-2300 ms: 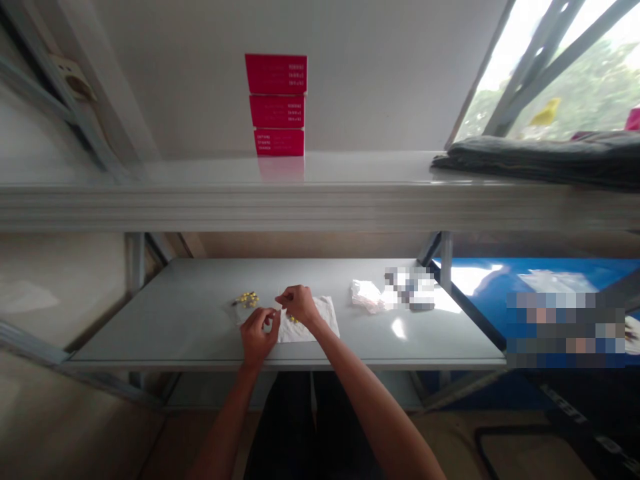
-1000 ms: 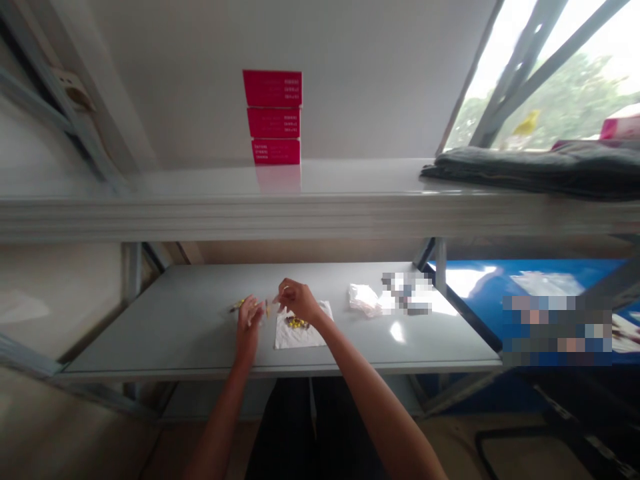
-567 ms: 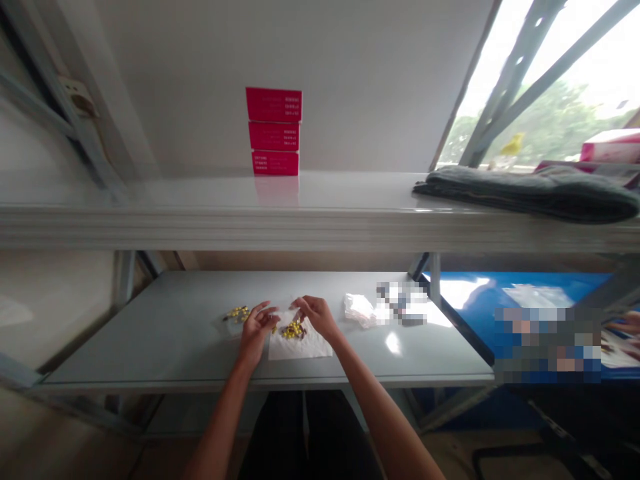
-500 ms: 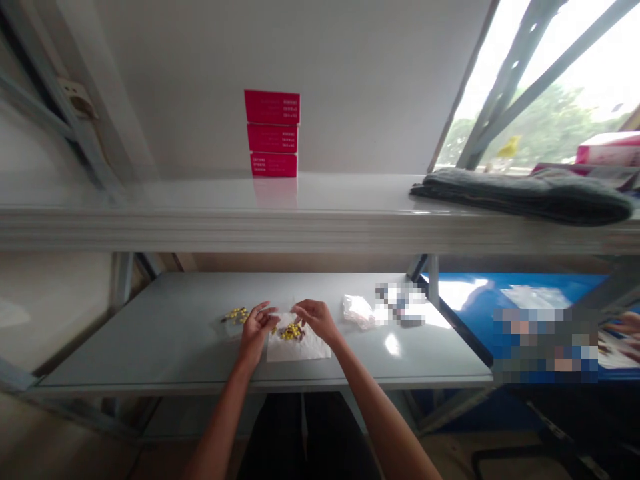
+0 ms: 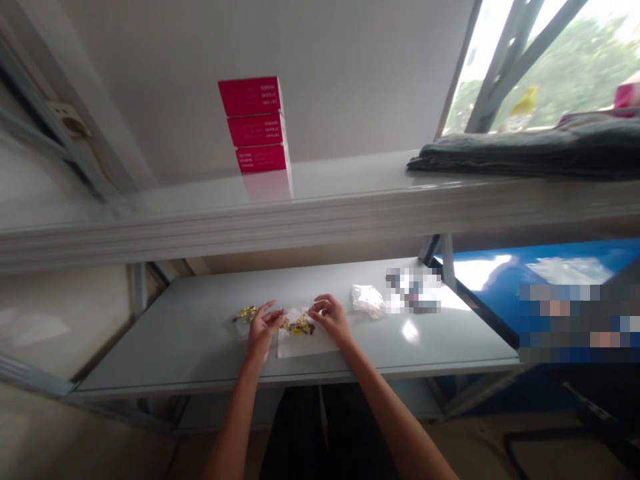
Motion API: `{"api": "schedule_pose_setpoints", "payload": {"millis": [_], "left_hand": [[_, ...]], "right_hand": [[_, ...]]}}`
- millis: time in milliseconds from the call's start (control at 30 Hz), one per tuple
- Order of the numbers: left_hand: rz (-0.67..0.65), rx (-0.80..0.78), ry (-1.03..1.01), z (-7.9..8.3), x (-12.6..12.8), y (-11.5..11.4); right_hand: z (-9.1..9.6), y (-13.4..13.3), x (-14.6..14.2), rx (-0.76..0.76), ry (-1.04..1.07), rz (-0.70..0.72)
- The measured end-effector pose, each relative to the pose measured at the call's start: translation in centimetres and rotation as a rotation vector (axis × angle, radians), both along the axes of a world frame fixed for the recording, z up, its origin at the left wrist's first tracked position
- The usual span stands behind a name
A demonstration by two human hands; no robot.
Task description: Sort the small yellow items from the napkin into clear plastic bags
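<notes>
small pieces (image 5: 301, 329) on sheet (image 5: 303, 347), second cluster (image 5: 247, 313) left, plastic packaging (image 5: 369, 301) right

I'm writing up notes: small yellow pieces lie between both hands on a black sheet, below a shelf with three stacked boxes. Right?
Not quite: the sheet under the yellow pieces is white, as the head view shows. The rest stands.

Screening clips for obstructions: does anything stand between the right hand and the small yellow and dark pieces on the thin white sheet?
Nothing visible does. The bare right hand is beside the pieces, contact unclear. The bare left hand is on their left; the crumpled clear plastic lies to the right hand's right.
</notes>
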State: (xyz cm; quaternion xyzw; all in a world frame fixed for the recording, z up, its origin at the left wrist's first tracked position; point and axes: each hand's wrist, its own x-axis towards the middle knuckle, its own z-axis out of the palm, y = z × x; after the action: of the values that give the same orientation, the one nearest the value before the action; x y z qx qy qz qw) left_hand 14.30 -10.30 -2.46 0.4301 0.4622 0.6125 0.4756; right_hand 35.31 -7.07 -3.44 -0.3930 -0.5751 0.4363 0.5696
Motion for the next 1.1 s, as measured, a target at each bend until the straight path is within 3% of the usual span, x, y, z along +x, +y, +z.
{"api": "schedule_pose_setpoints", "payload": {"millis": [133,300,467,733,1100], "left_hand": [[0.061,0.018,0.059,0.0,-0.1,0.2],[0.084,0.048,0.138,0.2,0.2,0.7],[0.073,0.084,0.087,0.5,0.2,1.1],[0.072,0.085,0.131,-0.7,-0.4,1.4],[0.135,0.156,0.332,0.5,-0.2,1.8]], "right_hand": [[-0.2,-0.3,-0.1,0.049,-0.086,0.068],[-0.2,-0.5,-0.3,0.094,-0.236,0.0],[-0.3,-0.5,-0.2,0.08,-0.229,0.012],[-0.8,-0.3,-0.3,0.075,-0.334,0.027],[-1.0,-0.4,-0.2,0.07,-0.336,0.032]]}}
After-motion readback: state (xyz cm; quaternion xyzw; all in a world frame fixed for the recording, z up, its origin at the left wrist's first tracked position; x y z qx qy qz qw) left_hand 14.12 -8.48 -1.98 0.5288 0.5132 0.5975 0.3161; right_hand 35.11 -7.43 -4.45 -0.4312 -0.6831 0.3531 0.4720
